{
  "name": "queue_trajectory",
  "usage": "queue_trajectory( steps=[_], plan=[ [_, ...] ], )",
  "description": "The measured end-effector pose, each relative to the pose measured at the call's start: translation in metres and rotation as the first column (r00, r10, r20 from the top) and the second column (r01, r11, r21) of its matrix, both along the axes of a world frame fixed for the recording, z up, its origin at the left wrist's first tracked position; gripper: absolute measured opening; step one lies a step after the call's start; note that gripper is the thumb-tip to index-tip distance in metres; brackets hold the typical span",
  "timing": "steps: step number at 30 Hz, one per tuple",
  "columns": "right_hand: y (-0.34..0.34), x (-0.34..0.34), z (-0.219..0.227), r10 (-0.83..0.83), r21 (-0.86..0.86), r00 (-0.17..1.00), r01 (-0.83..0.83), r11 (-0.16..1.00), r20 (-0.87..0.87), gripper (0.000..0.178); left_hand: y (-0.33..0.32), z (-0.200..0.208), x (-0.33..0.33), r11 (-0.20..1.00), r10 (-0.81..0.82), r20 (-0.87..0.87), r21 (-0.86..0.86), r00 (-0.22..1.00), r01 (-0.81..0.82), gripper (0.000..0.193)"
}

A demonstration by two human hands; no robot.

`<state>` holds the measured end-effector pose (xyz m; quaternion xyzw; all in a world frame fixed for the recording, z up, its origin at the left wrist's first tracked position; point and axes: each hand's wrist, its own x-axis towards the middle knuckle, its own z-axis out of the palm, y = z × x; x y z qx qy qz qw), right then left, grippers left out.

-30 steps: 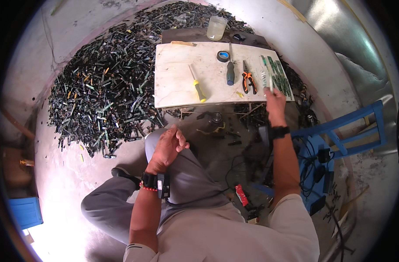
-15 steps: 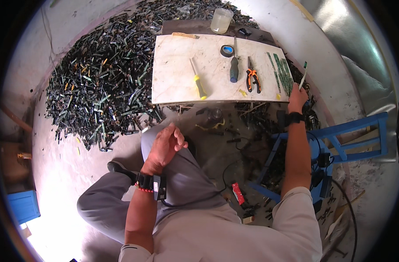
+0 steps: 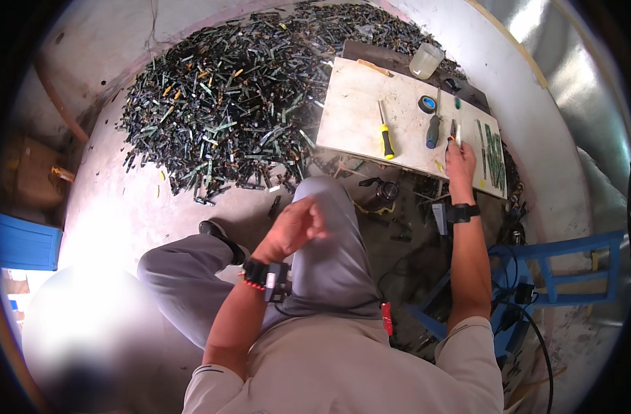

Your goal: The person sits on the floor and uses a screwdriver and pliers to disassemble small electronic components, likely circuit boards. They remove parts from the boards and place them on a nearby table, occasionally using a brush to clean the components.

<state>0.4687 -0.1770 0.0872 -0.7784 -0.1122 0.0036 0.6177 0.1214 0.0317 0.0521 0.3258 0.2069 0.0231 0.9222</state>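
Note:
My right hand [image 3: 460,167] is closed round a slim white stick with a green tip [image 3: 458,131], held upright over the white board [image 3: 357,93]. Orange-and-black pliers [image 3: 453,128] lie beneath that hand, mostly hidden by it. Long green strips [image 3: 495,159] lie side by side at the board's right end. Left of the pliers are a dark green screwdriver [image 3: 433,131], a roll of black tape [image 3: 427,104] and a yellow-and-black screwdriver [image 3: 386,141]. My left hand [image 3: 296,226] hovers by my raised knee, its fingers loosely curled and apart, with nothing visible in them.
A large heap of dark and green strips [image 3: 219,103] covers the floor at the far left. Behind the board stands a translucent cup [image 3: 426,61]. A blue chair [image 3: 571,262] with black cables is at my right; a dark jar [image 3: 379,194] sits below the board.
My view has swung left, so the board sits farther right. My right hand has moved from the board's right edge leftward over the pliers, carrying the white stick. My left hand stays by my knee.

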Motion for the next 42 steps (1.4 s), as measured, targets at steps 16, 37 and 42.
queue_trajectory(
  steps=[16, 37, 42],
  plan=[
    [0.092, 0.114, 0.073, 0.072, 0.134, 0.993, -0.060, 0.989, -0.092, 0.018, 0.023, -0.124, -0.111, 0.887, 0.312, -0.582, -0.104, 0.751, -0.450, 0.021],
    [0.173, -0.034, 0.127, 0.368, 0.238, 0.927, -0.375, 0.896, 0.074, 0.026, 0.011, -0.171, -0.142, 0.920, 0.349, -0.703, 0.130, 0.619, -0.371, 0.025],
    [0.215, -0.179, 0.078, 0.938, -0.197, 0.346, -0.922, 0.333, -0.034, 0.018, 0.000, -0.173, -0.121, 0.962, 0.267, -0.686, 0.154, 0.676, -0.223, 0.027]
  ],
)
